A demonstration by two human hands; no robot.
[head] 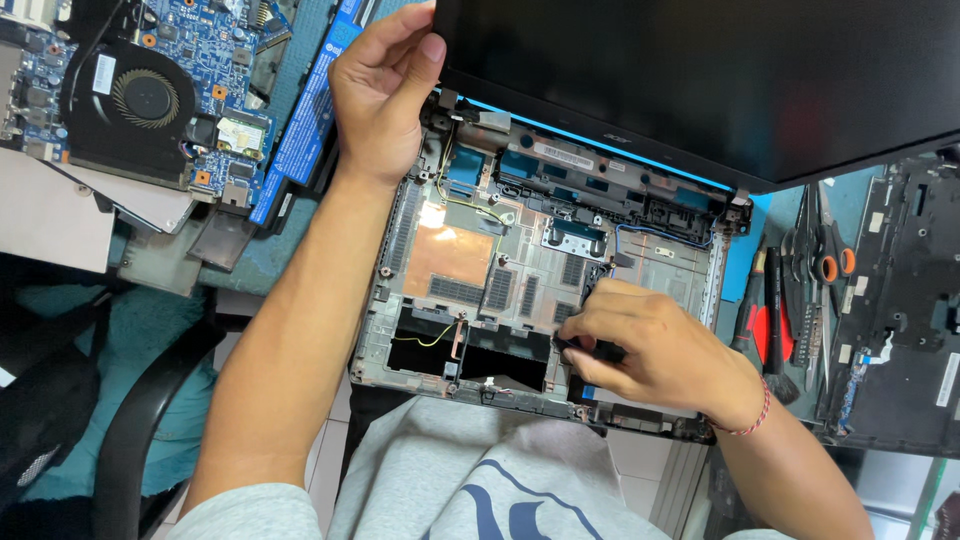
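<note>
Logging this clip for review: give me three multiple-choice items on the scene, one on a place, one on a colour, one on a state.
1. The circuit board with the fan lies:
A. upper left
B. lower right
C. inside the laptop base

2. The cord on the right hand's wrist is:
A. green
B. red
C. white

3. The left hand:
A. rests flat on the desk
B. grips the screen panel's corner
C. holds scissors

Answers: 1 A, beside the left hand. 2 B, a red braid. 3 B, fingers on the screen panel edge, above the laptop base.
</note>
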